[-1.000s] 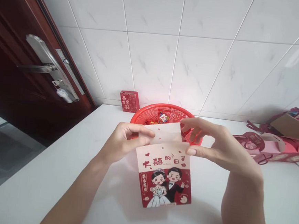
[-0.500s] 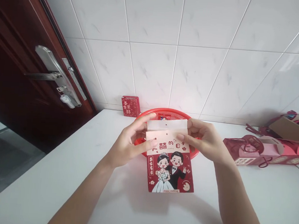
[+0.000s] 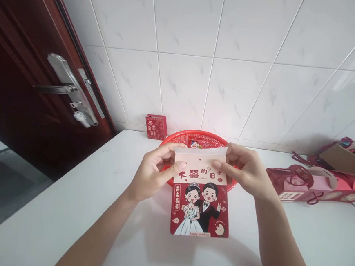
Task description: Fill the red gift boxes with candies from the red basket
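A red and cream paper bag (image 3: 201,204), printed with a cartoon bride and groom, hangs upright above the white table. My left hand (image 3: 159,168) pinches its upper left edge, thumb on the front and fingers behind. On the upper right edge, my right hand (image 3: 242,167) grips it the same way. A pale flap shows along the bag's top between both hands. Behind the bag is a red plastic basket (image 3: 180,136), partly hidden, with a small colourful packet (image 3: 196,143) inside.
A small red box (image 3: 156,127) stands against the tiled wall. Pink and red gift boxes (image 3: 302,184) line the right side of the white table (image 3: 76,207), with an open cardboard box (image 3: 344,160) behind them. A dark red door (image 3: 20,63) is at left.
The bag's front has turned more squarely to the camera, and its top flap looks narrower. Both hands have kept their hold. The view has shifted slightly.
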Tool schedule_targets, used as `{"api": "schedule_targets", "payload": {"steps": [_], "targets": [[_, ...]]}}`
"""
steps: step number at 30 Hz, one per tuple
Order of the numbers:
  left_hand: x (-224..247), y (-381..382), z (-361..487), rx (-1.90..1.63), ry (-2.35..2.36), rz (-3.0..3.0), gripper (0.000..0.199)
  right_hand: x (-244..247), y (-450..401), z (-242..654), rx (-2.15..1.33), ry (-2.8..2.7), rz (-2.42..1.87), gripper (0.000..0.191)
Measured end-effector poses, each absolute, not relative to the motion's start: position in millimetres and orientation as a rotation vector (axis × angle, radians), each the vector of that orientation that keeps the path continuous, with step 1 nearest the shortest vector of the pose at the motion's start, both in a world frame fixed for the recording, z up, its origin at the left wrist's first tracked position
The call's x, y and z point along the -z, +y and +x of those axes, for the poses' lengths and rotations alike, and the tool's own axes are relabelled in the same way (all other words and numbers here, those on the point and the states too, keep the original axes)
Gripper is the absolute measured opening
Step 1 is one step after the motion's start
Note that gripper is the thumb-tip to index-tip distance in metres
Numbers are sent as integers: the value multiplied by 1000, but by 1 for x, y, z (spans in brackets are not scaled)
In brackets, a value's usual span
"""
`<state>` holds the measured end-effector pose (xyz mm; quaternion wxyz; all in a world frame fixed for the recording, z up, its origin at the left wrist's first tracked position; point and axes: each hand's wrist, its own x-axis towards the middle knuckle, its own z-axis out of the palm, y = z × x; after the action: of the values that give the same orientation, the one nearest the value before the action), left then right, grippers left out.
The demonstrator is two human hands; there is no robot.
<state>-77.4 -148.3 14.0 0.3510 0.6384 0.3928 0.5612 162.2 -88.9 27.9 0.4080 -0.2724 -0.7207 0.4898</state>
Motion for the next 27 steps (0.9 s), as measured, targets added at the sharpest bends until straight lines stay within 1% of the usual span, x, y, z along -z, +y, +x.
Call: {"api": "schedule_targets", "payload": {"steps": [3, 5, 12, 19, 23, 25, 27], "targets": [[-13, -152, -76, -1492, 1087, 1651, 31, -29, -89, 162, -1226, -1819, -675, 38], [-14, -153, -75, -1501, 1126, 1665, 31, -29, -89, 162, -1236, -1824, -683, 38], [-16, -156, -74, -1543, 1202, 1738, 23, -32, -89, 163, -1313, -1825, -723, 39], [-17, -156, -73, -1582, 1152, 1764, 7, -33, -87, 165, -1367, -1842, -668, 39], [-16, -157, -73, -1578, 1156, 1781, 5, -34, -87, 165, -1311, -1896, -623, 42], [-15, -157, -73, -1588, 1152, 1800, 4, -35, -88, 164, -1287, -1918, -643, 47], [-14, -157, -72, -1598, 1159, 1810, 4, -36, -89, 164, -1301, -1934, -690, 48]]}}
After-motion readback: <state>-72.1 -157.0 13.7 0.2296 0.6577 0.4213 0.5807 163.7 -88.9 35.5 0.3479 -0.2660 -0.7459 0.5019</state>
